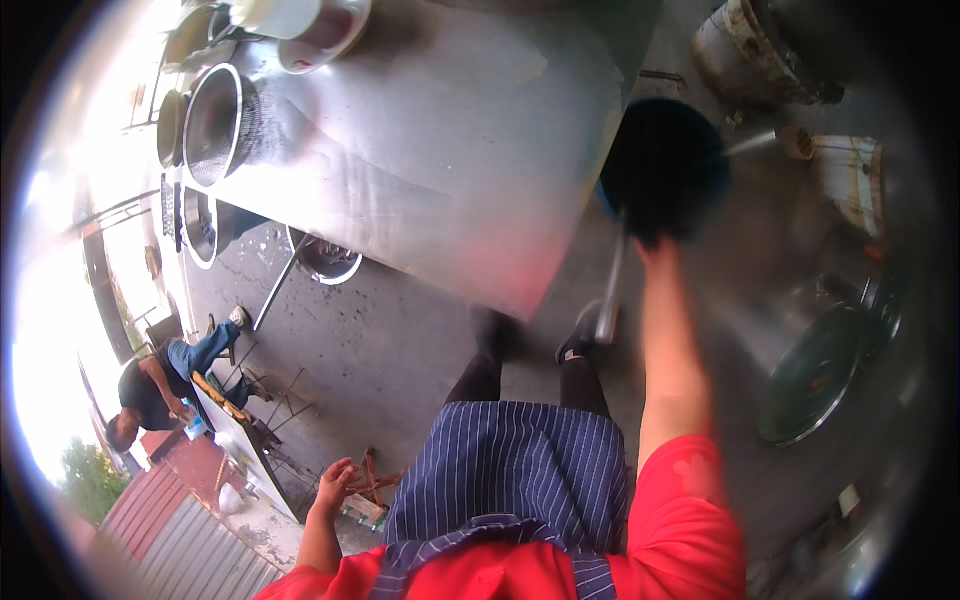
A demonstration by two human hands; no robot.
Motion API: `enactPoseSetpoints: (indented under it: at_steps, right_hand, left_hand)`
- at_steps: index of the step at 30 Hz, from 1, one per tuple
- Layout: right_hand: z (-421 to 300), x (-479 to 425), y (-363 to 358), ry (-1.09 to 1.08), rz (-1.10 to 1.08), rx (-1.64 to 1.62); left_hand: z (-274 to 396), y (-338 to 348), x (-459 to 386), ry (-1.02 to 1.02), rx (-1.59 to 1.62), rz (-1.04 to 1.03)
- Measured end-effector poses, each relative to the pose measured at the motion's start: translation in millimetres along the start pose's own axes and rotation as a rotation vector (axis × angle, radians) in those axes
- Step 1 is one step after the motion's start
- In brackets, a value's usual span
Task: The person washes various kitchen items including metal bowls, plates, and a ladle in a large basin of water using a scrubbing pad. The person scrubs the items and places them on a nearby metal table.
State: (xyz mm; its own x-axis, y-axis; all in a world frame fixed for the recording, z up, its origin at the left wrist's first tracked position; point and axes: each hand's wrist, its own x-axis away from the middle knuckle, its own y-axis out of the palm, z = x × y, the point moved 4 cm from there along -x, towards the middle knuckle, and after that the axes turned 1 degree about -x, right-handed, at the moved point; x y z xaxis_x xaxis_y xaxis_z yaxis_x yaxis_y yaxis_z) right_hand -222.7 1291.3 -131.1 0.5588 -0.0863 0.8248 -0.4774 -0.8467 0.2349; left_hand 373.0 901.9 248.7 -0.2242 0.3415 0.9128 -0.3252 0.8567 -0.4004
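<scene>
My right arm stretches forward past the table corner, and my right hand (655, 249) meets the near edge of a dark, round, wok-like vessel (664, 165) with a bluish rim. Blur and dark hide the fingers, so their grip is unclear. Close to the vessel's right side is a pale metal handle with a wooden end (795, 142). My left hand (339, 481) hangs low at the left, holding nothing, its fingers loosely bent and apart. Ahead of me stands a metal-topped table (450, 150), its near corner reflecting red.
Mesh strainers and bowls (214, 124) crowd the table's far left. Dirty white buckets (754, 56) and a green round basin (814, 375) stand right. A metal bowl (330, 259) is low beside the table. A seated person (161, 375) is at a small table, far left.
</scene>
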Motion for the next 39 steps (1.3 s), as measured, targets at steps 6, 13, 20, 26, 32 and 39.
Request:
enactPoseSetpoints:
  at_steps: [6, 13, 20, 26, 32, 39]
  right_hand:
    - [-57, 189, -96, 0.103, 0.105, 0.076]
    - [-164, 459, -124, -0.041, 0.301, 0.476]
    - [-239, 583, -50, -0.155, 0.238, 1.538]
    - [-159, 514, 0, -0.333, -0.154, 0.995]
    - [-45, 532, 79, -0.258, -0.304, 1.033]
    - [37, 622, 161, -0.012, -0.409, 0.901]
  left_hand:
    - [-11, -34, 7, 0.328, -0.118, 0.194]
    - [102, -45, 59, 0.718, 0.079, 0.013]
    - [160, -58, 213, 1.290, 0.263, -0.304]
    - [81, -122, 247, 1.322, 0.249, 0.015]
    - [-40, -189, 232, 1.187, 0.245, 0.261]
    - [-126, -259, 174, 1.112, 0.513, 0.341]
